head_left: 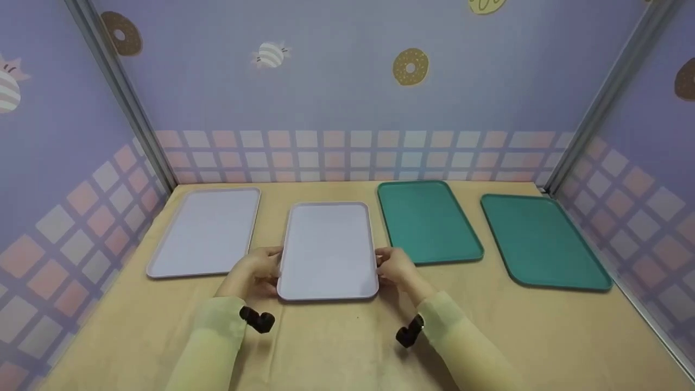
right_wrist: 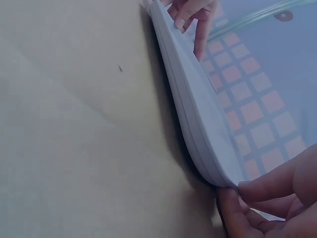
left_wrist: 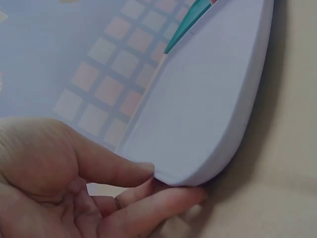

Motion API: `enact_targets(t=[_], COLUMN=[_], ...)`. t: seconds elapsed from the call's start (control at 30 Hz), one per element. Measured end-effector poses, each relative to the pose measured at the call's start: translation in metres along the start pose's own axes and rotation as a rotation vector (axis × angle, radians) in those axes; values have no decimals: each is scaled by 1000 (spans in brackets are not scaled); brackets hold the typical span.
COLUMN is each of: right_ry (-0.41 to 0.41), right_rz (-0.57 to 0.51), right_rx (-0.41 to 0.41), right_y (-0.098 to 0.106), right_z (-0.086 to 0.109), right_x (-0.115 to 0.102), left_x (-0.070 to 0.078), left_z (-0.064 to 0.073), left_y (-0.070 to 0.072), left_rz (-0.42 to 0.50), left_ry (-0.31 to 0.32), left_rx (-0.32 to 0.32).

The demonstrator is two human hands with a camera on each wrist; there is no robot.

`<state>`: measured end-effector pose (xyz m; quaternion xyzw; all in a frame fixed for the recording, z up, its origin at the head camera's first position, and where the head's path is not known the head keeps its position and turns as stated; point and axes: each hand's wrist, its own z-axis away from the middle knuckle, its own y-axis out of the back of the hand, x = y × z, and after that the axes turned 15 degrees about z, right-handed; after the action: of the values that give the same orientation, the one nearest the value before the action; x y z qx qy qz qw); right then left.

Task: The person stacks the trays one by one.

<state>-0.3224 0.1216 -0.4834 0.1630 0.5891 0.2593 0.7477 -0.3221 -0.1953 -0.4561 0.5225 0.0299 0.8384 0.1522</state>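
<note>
A pale lilac rectangular tray [head_left: 328,252] is in the middle of the head view, with a hand at each side edge. My left hand [head_left: 264,266] pinches its left edge; the left wrist view shows the thumb [left_wrist: 121,171] on the rim and fingers underneath. On the opposite edge, my right hand [head_left: 396,267] grips the rim between thumb and fingers. Lines run along the tray's side [right_wrist: 190,114] in the right wrist view; whether several trays are stacked there I cannot tell. A dark shadow lies under the edge, and fingers reach beneath it.
Another pale lilac tray [head_left: 209,231] lies to the left on the wooden-coloured table [head_left: 326,347]. Two green trays lie to the right, one nearer [head_left: 429,222] and one farther out [head_left: 544,241]. Patterned walls [head_left: 347,98] enclose the table at the back and both sides.
</note>
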Motion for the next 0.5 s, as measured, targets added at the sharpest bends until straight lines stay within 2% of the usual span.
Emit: enact_targets(t=[0.17, 0.5], right_ry=[23, 87], right_rz=[44, 167], right_rx=[3, 52], right_y=[-2, -6], right_z=[9, 10], right_x=[2, 2], left_x=[-7, -12], left_z=[10, 16], left_y=[-5, -14], left_rz=[-69, -165], left_ry=[-75, -122], left_rx=[52, 136])
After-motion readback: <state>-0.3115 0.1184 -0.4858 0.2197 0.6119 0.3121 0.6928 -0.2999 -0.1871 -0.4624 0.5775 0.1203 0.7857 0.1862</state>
